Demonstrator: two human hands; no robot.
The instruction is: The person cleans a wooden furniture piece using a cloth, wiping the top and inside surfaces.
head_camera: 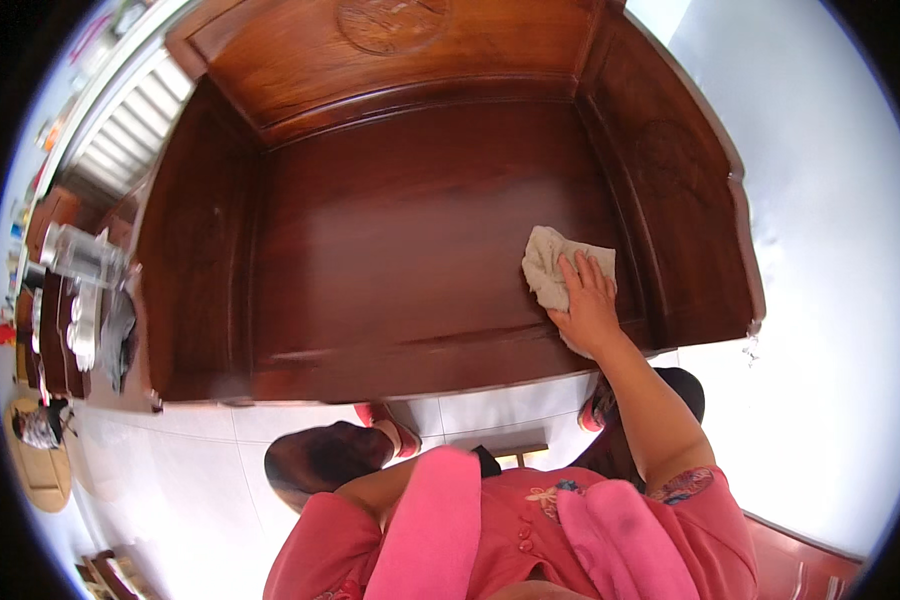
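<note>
My right hand (589, 304) lies palm down on a crumpled beige cloth (549, 262), pressing it against the seat (390, 247) of a dark reddish-brown wooden armchair. Part of the cloth bunches out past my fingers to the left, and a bit shows below my palm by the seat's front edge. Just right of the hand rises the chair's right side panel (671, 225). Behind the seat stands the lighter brown backrest (300, 82), with a round carved medallion (394, 22). My left hand is out of view; only the upper part of that arm shows.
A clear lidded container (86, 255) and a grey plastic bag (118, 334) sit beside the chair's left panel. A white wall (817, 225) rises at the right. Pale floor tiles (187, 465) surround my feet. Pink towel ends (435, 517) hang over my chest.
</note>
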